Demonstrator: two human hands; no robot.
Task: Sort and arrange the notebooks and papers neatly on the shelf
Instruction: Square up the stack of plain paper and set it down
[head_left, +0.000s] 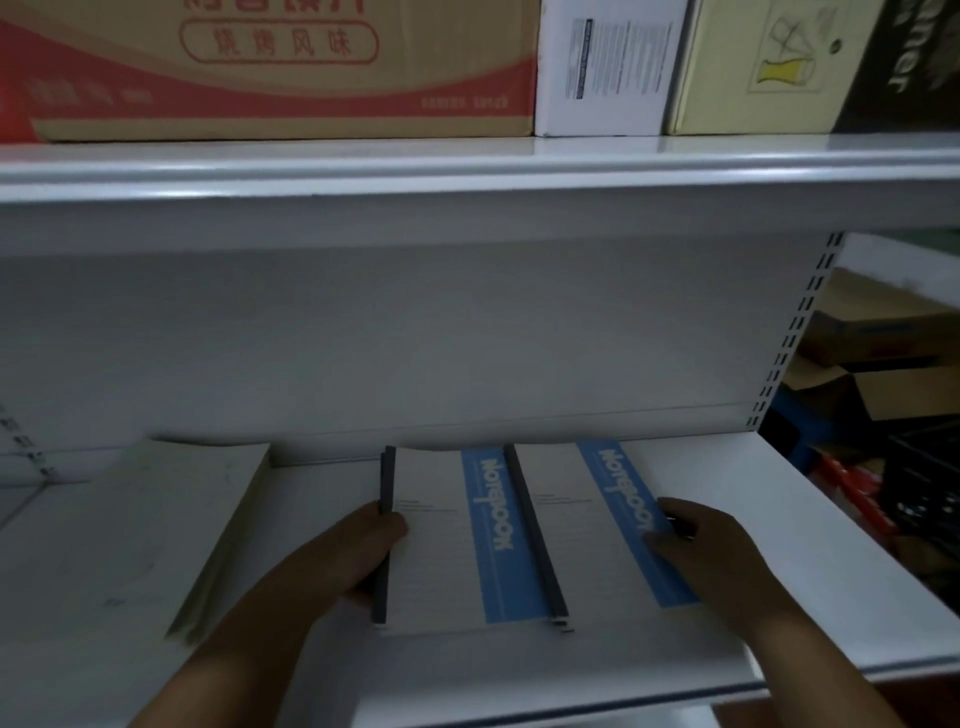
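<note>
Two stacks of white notebooks with blue "Notebook" bands and dark spines lie side by side on the white shelf (779, 545). My left hand (358, 551) grips the dark spine edge of the left notebook stack (441, 545), thumb on the cover. My right hand (696, 540) holds the right edge of the right notebook stack (582, 525), thumb on its blue band. A thick pile of plain papers (182, 525) lies flat to the left, apart from the notebooks.
Above is another white shelf (467, 166) bearing a red and tan carton (280, 67), a white box (608, 67) and a yellow box (769, 67). To the right, past the slotted upright (795, 332), cardboard boxes (883, 384) and crates sit on the floor.
</note>
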